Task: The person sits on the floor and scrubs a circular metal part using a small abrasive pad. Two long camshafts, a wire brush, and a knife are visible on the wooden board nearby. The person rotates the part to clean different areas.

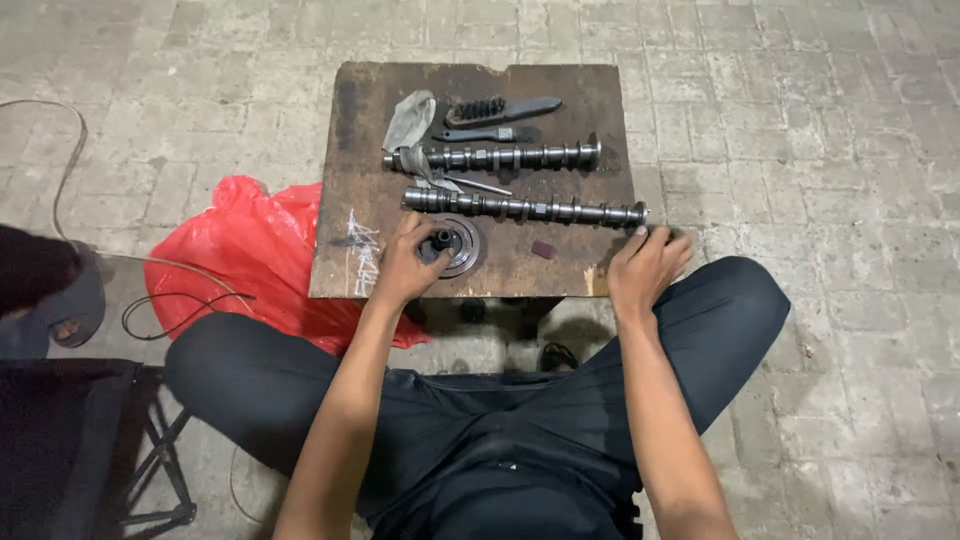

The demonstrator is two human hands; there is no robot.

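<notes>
Sat on rough grey brick paving; stained wooden desk bore two ridged steel camshafts, near one close to the front edge. Left hand curled round a round metal pulley; right hand, half-closed, empty, touched that camshaft's end.

Trousers: dark, plain cloth trousers covering both legs.
Top: dark garment at the waist.
Arms: bare from elbow to hands, no sleeves, no watch or rings visible.

Two camshafts on board, brush behind, gear in front, bag left.
</notes>
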